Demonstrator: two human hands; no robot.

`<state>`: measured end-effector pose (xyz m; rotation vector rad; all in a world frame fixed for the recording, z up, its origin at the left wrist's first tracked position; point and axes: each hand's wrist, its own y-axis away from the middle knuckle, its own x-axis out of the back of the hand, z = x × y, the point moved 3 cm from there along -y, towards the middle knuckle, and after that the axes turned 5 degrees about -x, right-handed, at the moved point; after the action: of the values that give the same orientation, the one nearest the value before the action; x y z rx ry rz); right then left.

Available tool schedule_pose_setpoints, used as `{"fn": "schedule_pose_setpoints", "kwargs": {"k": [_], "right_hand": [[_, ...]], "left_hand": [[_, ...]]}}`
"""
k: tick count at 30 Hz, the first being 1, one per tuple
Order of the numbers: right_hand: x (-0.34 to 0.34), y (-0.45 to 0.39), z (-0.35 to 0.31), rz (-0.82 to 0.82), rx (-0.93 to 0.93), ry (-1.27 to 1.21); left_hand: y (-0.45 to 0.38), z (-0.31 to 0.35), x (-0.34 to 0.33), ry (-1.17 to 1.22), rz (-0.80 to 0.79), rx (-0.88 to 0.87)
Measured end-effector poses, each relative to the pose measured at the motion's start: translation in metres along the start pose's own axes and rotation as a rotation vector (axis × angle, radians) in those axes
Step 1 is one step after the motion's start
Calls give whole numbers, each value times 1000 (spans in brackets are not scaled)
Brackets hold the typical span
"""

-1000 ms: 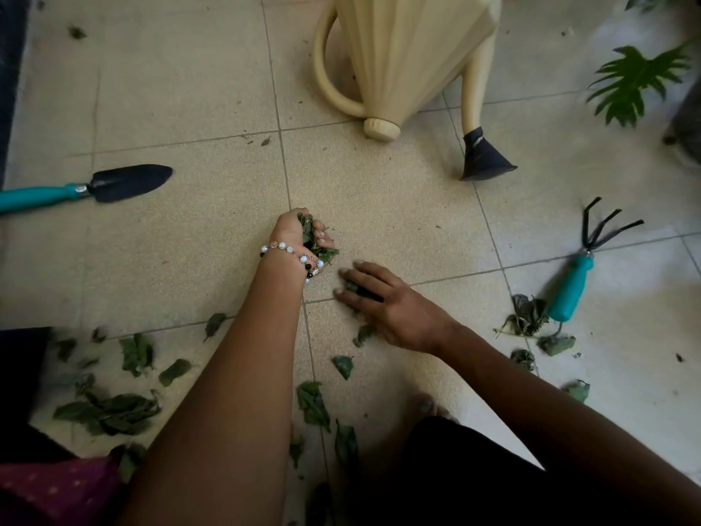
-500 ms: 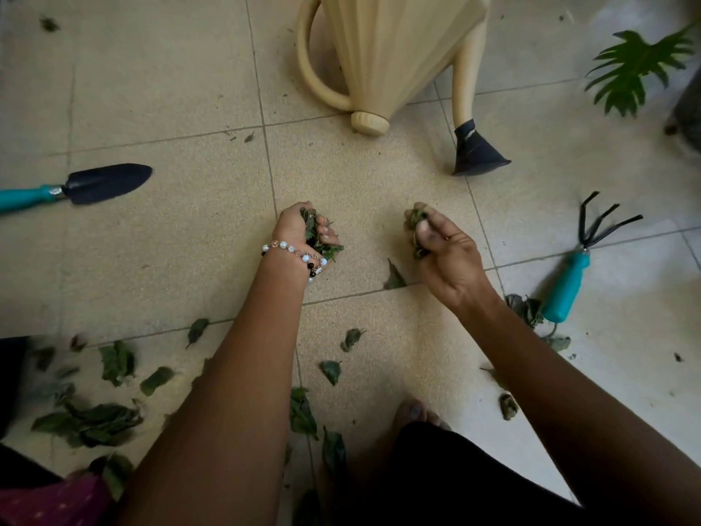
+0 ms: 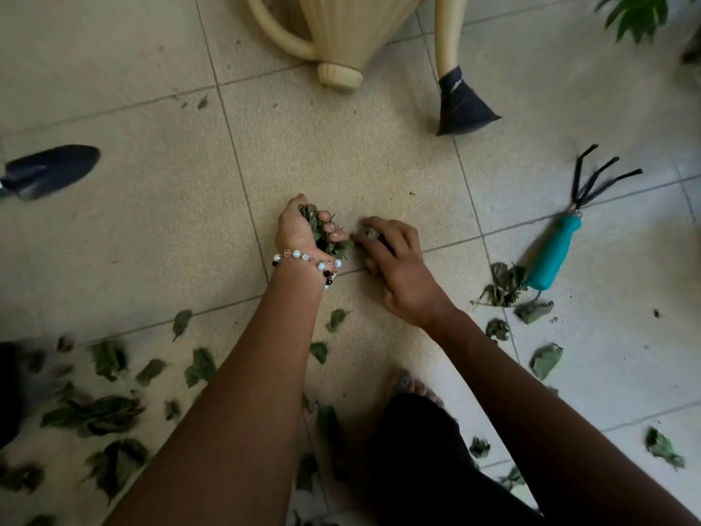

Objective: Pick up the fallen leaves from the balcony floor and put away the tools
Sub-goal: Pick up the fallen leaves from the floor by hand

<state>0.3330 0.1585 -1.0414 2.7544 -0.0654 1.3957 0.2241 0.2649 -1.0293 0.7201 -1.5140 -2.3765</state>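
Left hand (image 3: 299, 231): fingers curled tight round a wad of gathered leaves (image 3: 322, 237), palm turned up, a bead bracelet (image 3: 307, 260) at the wrist.
Right hand (image 3: 394, 267): just beside it at three o'clock, fingertips bent toward the wad; whether it pinches a leaf I cannot tell through the blur.
Loose leaves (image 3: 335, 318): the closest lie at six o'clock from both hands, between the forearms on the floor (image 3: 151, 229); the thick scatter (image 3: 98, 411) sits at seven to eight o'clock.
Nearer hand: the free right one, I judge, for the six o'clock leaves.
Hand rake (image 3: 561, 241): at three o'clock, long axis running seven to one, dry leaves (image 3: 500, 284) touching its handle end.
Trowel (image 3: 49, 170): at ten o'clock, well apart.
Watering can (image 3: 352, 28): at twelve o'clock.
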Motion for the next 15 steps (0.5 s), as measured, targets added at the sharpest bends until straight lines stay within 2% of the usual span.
{"fn": "schedule_pose_setpoints", "kwargs": {"k": [2,3,5,8,9,11,12,13,15], "right_hand": [[-6,12,4,-7,101,120],[-5,15,4,-16,88,103],[0,13,2,20,-65,-6],[22,3,-2,225,-353,-115],[29,1,-1,297,-492,-251],[49,3,-5,386,-835,-806],[62,7,-13,400,-941,-1080],[74,10,-21,419,-1006,-1304],[107,18,-52,451,-1078,-1601]], "left_hand": [[6,0,3,-42,18,25],[9,0,4,-68,24,39],[16,3,5,-127,29,65],[34,14,7,-197,23,94],[42,19,8,-215,31,96],[64,29,6,-249,41,96],[78,34,4,-252,42,99],[91,38,2,-244,40,100],[123,43,-6,-247,36,107]]}}
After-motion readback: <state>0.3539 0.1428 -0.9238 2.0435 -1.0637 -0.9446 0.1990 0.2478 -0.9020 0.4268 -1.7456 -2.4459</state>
